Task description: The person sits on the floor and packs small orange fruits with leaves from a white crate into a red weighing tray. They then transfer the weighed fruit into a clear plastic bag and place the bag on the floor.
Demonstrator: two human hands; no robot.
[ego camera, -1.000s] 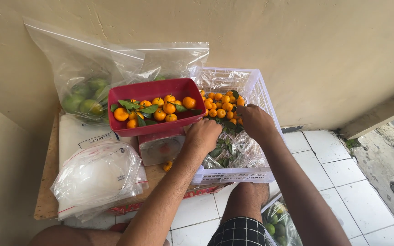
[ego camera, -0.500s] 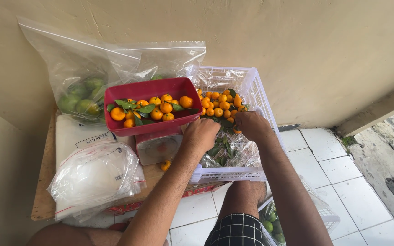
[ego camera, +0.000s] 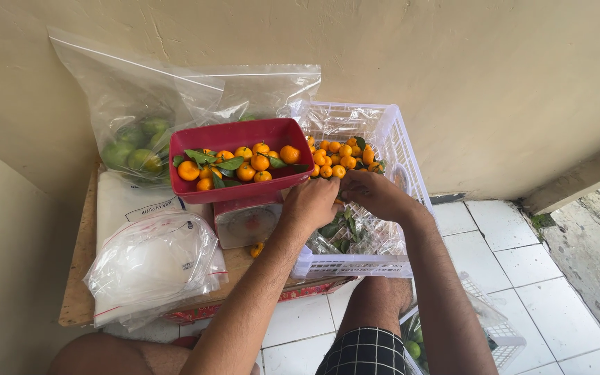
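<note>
red tray (ego camera: 234,135), orange fruits (ego camera: 258,162), white crate (ego camera: 401,149)

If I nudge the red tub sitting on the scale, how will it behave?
The red tub looks like rigid plastic, so it should slide rather than flex. It overhangs the small scale on both sides, so a push near one end may tip it. The small orange fruits inside are round and loose; they would probably roll and shift the weight.

Both hands crowd the white crate (ego camera: 401,149), whose walls hem the small oranges (ego camera: 338,158). The red tray (ego camera: 244,135) on the scale (ego camera: 244,223) blocks the left; bagged goods (ego camera: 151,260) fill the table beyond. Above the crate stays open.
</note>
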